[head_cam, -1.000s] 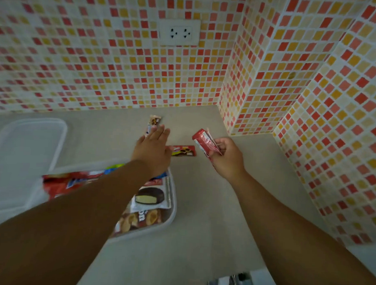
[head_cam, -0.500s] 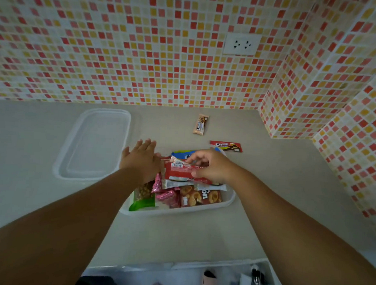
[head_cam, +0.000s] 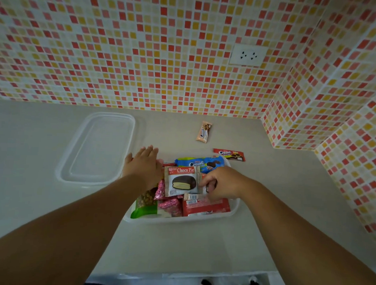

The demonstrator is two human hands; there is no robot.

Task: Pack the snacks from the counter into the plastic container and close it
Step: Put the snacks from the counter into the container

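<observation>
The clear plastic container (head_cam: 181,221) sits mid-counter, filled with several snacks: a Choco Pie pack (head_cam: 182,180) on top, a blue Cream-O pack (head_cam: 200,163) and a red pack (head_cam: 206,206) at the front right. My left hand (head_cam: 143,164) lies flat with straight fingers over the container's far left corner and holds nothing. My right hand (head_cam: 221,183) hovers over the right side with curled fingers, between the Choco Pie and the red pack; a grip is not discernible. The clear lid (head_cam: 97,147) lies to the left. A peach snack pack (head_cam: 204,131) and a red Cream-O pack (head_cam: 229,155) lie on the counter behind.
Mosaic-tiled walls close the counter at the back, and a tiled corner (head_cam: 290,124) juts out on the right. A wall socket (head_cam: 247,55) is above. The counter's front edge (head_cam: 178,274) runs below my arms.
My right hand carried the red pack from the right of the counter to the container, where it now lies at the front right. My left hand drew back to the container's far left corner.
</observation>
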